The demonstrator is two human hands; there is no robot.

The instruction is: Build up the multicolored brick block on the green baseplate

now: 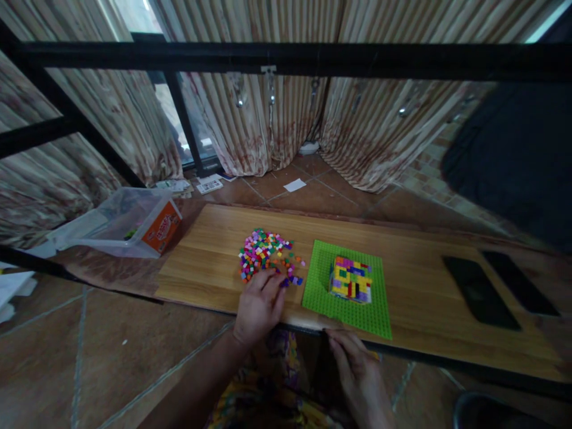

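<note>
A loose pile of small multicoloured toy bricks [263, 247] lies on the wooden table. My left hand [259, 304] is at the near side of this pile, its fingertips touching bricks and its thumb held apart. To the right, a green studded baseplate [319, 274] carries a squarish block built of bricks [351, 280], with yellow, purple, red and white pieces on top. My right hand [357, 372] is at the table's front edge, just below the baseplate. Its fingers are curled together, and whatever they may hold is hidden.
Two dark flat phone-like slabs [482, 292] lie at the table's right. On the left, a clear plastic bin [120, 214] with an orange label stands on the floor. A black metal bar [286, 58] crosses ahead, before striped curtains [277, 119]. A dark bucket-like rim shows at bottom right.
</note>
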